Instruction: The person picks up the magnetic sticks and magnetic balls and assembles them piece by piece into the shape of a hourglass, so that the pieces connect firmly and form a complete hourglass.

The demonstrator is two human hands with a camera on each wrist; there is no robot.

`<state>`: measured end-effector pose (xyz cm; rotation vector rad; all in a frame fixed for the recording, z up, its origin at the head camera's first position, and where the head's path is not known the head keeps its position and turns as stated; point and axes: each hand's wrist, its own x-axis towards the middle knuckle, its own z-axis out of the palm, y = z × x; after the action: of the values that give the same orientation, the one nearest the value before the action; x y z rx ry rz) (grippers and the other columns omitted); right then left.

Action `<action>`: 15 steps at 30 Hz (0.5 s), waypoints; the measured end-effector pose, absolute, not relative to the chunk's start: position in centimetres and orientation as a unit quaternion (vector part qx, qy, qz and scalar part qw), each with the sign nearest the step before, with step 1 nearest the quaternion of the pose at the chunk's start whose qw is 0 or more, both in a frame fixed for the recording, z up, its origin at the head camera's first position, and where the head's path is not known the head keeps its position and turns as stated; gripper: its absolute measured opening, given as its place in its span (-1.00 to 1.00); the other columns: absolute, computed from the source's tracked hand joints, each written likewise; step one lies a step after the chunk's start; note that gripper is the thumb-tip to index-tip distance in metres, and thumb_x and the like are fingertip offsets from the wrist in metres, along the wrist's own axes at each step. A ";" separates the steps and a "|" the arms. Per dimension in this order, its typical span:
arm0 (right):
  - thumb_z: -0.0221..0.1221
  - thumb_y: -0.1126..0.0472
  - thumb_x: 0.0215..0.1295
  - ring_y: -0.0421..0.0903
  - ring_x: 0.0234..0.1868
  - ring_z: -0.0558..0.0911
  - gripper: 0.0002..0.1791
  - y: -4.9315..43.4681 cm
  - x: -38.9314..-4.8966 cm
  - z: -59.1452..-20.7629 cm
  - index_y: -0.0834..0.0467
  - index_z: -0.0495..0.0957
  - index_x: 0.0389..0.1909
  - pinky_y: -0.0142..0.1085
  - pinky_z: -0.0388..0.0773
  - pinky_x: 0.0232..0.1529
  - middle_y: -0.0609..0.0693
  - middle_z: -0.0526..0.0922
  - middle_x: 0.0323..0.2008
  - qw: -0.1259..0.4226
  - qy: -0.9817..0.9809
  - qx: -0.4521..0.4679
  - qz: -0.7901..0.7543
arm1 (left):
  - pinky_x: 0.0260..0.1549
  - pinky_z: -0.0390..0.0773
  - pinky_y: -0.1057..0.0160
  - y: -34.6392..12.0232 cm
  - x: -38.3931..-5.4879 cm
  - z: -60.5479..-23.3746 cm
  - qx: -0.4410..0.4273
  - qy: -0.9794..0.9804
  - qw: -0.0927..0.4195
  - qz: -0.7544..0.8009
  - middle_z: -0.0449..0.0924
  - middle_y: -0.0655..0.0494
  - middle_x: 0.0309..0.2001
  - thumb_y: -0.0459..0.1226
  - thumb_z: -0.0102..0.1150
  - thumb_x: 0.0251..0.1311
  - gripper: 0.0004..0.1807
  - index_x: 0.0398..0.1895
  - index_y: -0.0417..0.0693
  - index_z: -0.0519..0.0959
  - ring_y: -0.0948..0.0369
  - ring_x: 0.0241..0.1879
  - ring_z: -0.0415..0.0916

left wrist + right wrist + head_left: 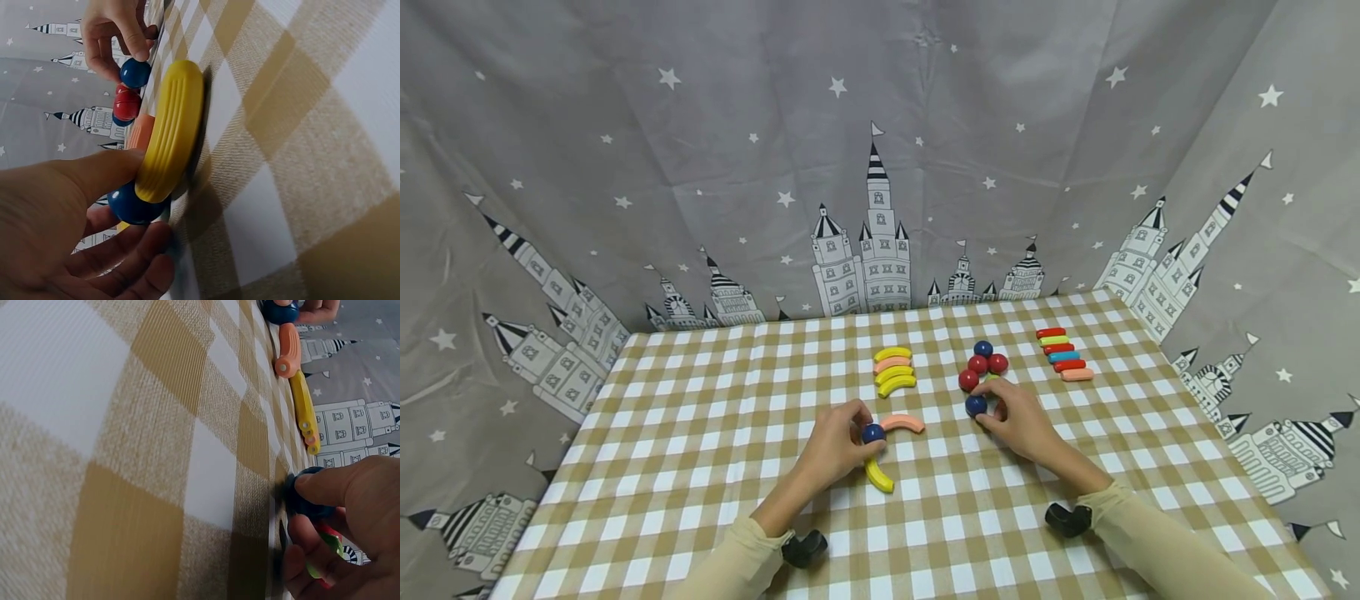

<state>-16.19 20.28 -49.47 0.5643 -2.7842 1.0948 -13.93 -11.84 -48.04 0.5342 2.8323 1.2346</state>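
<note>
Landmark: the row of curved pieces (895, 374). Left hand (835, 437) is on the person's side of the row, a bit left; thumb and fingers curl round the left blue ball (873, 433), a grip. Loose yellow curved piece (880, 477) and loose salmon curved piece (904, 422) lie on the person's side of the row too, each with one end at that ball. Risk: a twist or lift of the ball could knock either piece out of line, since they look to touch it; the thumb also lies right against the yellow one. Ball sits between thumb and fingertips, partly hidden.

Right hand (1021, 421) is right of the row and nearer the person; thumb and index finger pinch the right blue ball (976, 406). Can't tell if it's lifted. Risk: a loose pinch could let it roll, or a careless finger could scatter the ball cluster (977, 364), right of the row and just beyond this ball. Ball is at the tips, on the hand's row-facing side. Well right of the row: short coloured sticks (1063, 356), neither hand touching.
</note>
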 end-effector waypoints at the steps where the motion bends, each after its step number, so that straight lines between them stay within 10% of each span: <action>1: 0.47 0.37 0.15 -0.21 -0.50 0.45 -0.64 20.3 -16.2 -49.4 0.12 0.63 -0.05 -0.35 0.43 -0.45 -0.07 0.57 -0.39 0.045 -0.913 0.186 0.361 | -0.53 0.39 0.33 -11.8 -13.9 -48.0 0.172 0.905 0.005 0.389 0.53 0.14 -0.46 -0.29 0.58 0.04 -0.70 -0.34 -0.08 0.56 0.26 -0.50 0.38; 15: 0.45 0.37 0.18 -0.21 -0.39 0.55 -0.61 20.7 -16.2 -49.0 0.18 0.64 0.03 -0.34 0.54 -0.33 -0.03 0.64 -0.28 0.031 -0.902 0.226 0.366 | -0.57 0.39 0.34 -11.6 -14.4 -47.3 0.185 0.922 0.032 0.338 0.52 0.17 -0.51 -0.14 0.54 0.11 -0.67 -0.43 -0.03 0.51 0.29 -0.55 0.35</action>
<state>-16.22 20.70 -49.03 0.6964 -2.7793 1.1272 -14.41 -11.64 -47.32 0.5695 2.8401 1.0422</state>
